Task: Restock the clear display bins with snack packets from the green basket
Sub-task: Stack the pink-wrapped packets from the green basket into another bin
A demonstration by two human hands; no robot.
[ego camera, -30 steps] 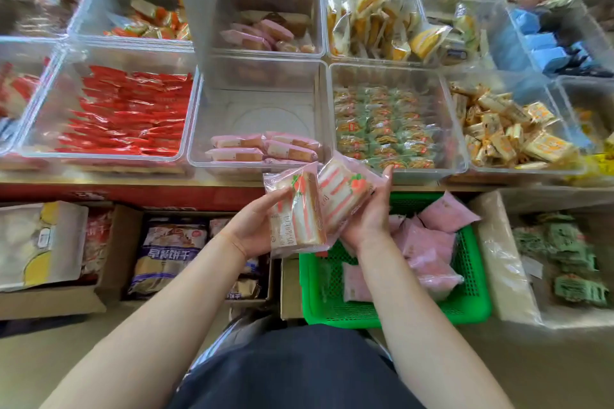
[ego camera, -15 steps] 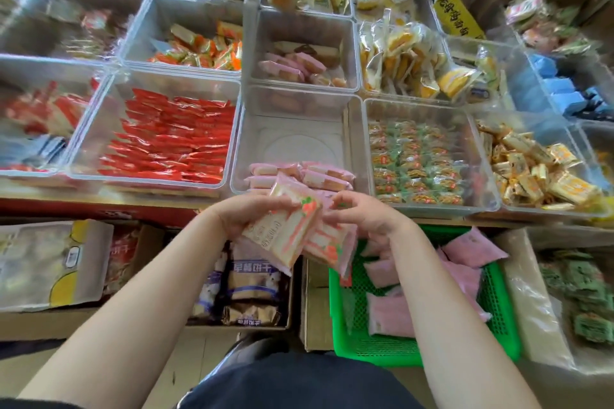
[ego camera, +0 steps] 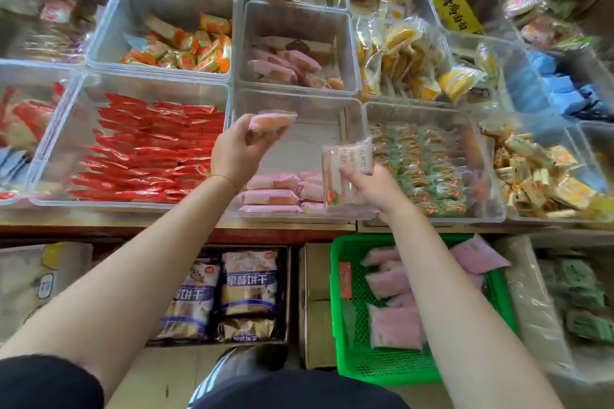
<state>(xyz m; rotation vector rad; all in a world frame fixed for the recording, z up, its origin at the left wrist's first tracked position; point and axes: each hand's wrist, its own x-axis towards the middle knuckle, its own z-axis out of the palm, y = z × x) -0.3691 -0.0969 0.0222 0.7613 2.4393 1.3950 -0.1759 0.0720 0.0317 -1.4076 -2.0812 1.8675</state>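
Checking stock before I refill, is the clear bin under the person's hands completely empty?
No, the clear bin already holds a row of pink packets along its near edge, while each hand, left and right, holds another packet above it.

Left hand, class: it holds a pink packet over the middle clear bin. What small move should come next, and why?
Probably lower the left hand and lay its pink packet in the bin, behind the pink packets already lined along the front. The bare floor behind that row leaves room, and the right hand holds another packet waiting its turn.
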